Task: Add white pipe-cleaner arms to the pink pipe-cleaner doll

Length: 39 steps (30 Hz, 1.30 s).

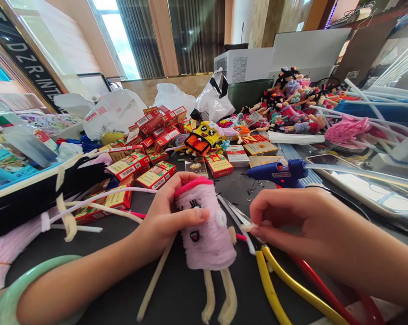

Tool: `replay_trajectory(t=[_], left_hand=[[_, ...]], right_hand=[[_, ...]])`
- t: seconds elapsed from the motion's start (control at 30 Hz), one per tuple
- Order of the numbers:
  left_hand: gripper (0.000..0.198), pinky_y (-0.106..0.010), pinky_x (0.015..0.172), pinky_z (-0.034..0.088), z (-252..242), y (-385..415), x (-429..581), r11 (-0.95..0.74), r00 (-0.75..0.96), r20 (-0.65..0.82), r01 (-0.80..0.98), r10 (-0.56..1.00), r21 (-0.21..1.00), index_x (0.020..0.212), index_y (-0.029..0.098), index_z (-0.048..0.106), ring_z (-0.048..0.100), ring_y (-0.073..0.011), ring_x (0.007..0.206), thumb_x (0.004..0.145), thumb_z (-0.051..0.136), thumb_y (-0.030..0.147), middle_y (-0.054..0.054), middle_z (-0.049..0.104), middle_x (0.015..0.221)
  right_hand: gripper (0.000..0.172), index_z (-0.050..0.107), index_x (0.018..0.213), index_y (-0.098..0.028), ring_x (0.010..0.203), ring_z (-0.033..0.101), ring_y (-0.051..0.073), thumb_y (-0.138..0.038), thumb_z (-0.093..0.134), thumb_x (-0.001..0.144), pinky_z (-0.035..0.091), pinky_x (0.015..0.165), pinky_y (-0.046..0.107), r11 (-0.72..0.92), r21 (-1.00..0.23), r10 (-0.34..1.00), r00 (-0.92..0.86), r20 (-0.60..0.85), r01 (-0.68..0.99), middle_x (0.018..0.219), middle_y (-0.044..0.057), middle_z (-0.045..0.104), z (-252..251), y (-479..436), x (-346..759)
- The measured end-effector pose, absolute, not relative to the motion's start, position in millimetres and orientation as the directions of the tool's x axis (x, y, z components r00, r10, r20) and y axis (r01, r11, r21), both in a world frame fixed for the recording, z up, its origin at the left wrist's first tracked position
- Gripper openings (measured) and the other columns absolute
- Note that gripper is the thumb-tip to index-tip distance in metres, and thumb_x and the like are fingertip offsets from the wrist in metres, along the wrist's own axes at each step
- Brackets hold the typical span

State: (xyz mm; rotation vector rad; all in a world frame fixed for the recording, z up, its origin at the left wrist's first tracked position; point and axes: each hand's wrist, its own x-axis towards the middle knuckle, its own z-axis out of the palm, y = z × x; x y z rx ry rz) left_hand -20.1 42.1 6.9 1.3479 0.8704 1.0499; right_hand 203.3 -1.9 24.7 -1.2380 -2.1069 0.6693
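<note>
My left hand is wrapped round a pink pipe-cleaner doll, its thumb lying across the front. The doll has a fuzzy pink body, a hot-pink top edge, small face pieces and two cream legs hanging down. A short cream stub with a hot-pink tip sticks out at its right side. To the right, my right hand pinches a small cream piece between thumb and fingertips, apart from the doll. Yellow-handled scissors lie beneath that hand, their blades partly hidden. Behind it rests a blue glue gun.
Red cigarette-style boxes are piled at the back left, with an orange and yellow fuzzy figure beside them. A heap of small dolls stands at the back right. Loose pipe cleaners lie at left. A phone lies at right.
</note>
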Motion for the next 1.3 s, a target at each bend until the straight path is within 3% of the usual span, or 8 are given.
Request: replay_trajectory(t=[0.13,0.33,0.63,0.83,1.07,1.3], left_hand=[[0.050,-0.023,0.064,0.046,6,43,-20,-0.071,0.328,0.092,-0.075,0.940,0.995,0.099,0.021,0.061,0.055,-0.0131,0.068,0.057,0.086,0.030,0.003,0.064,0.081],[0.049,-0.025,0.066,0.046,5,43,-21,-0.121,0.354,0.125,-0.034,0.927,0.992,0.098,0.022,0.061,0.056,-0.0153,0.071,0.058,0.086,0.032,0.002,0.064,0.085],[0.045,-0.025,0.066,0.045,5,42,-22,-0.161,0.368,0.144,0.015,0.919,0.987,0.099,0.023,0.061,0.056,-0.0169,0.073,0.060,0.083,0.028,0.002,0.064,0.086],[0.046,-0.025,0.065,0.045,5,40,-23,-0.168,0.375,0.149,0.017,0.915,0.986,0.099,0.022,0.060,0.056,-0.0165,0.072,0.059,0.083,0.026,0.002,0.064,0.085],[0.049,-0.023,0.063,0.045,7,38,-20,-0.151,0.369,0.147,-0.019,0.918,0.988,0.099,0.022,0.061,0.057,-0.0152,0.073,0.059,0.087,0.031,0.002,0.065,0.086],[0.048,-0.027,0.066,0.047,8,36,-19,-0.169,0.358,0.152,0.015,0.921,0.986,0.098,0.021,0.061,0.059,-0.0193,0.076,0.058,0.086,0.032,0.000,0.066,0.087]], right_hand=[[0.012,0.060,0.071,-0.022,0.051,0.056,0.010,-0.024,0.064,0.082,0.041,0.044,0.017,0.380,-0.784,0.915,-0.321,0.243,0.490,0.057,-0.005,0.060,30,-4,201],[0.006,0.065,0.074,-0.021,0.052,0.063,0.010,-0.023,0.067,0.078,0.049,0.046,0.016,0.366,-0.860,0.926,-0.230,0.299,0.356,0.061,-0.004,0.067,30,-8,193],[0.006,0.064,0.075,-0.021,0.056,0.068,0.010,-0.020,0.069,0.078,0.054,0.051,0.014,0.355,-0.892,0.928,-0.220,0.301,0.280,0.062,-0.003,0.071,28,-8,187],[0.010,0.062,0.074,-0.021,0.056,0.071,0.013,-0.026,0.069,0.079,0.054,0.050,0.017,0.342,-0.902,0.933,-0.212,0.292,0.263,0.062,-0.002,0.072,26,-7,185],[0.011,0.064,0.071,-0.020,0.048,0.065,0.009,-0.026,0.069,0.079,0.050,0.045,0.014,0.419,-0.828,0.908,-0.175,0.381,0.372,0.058,-0.003,0.070,24,-10,182],[0.016,0.063,0.067,-0.022,0.048,0.065,0.010,-0.029,0.071,0.080,0.051,0.046,0.016,0.394,-0.845,0.919,-0.174,0.354,0.361,0.058,-0.003,0.070,23,-12,181]])
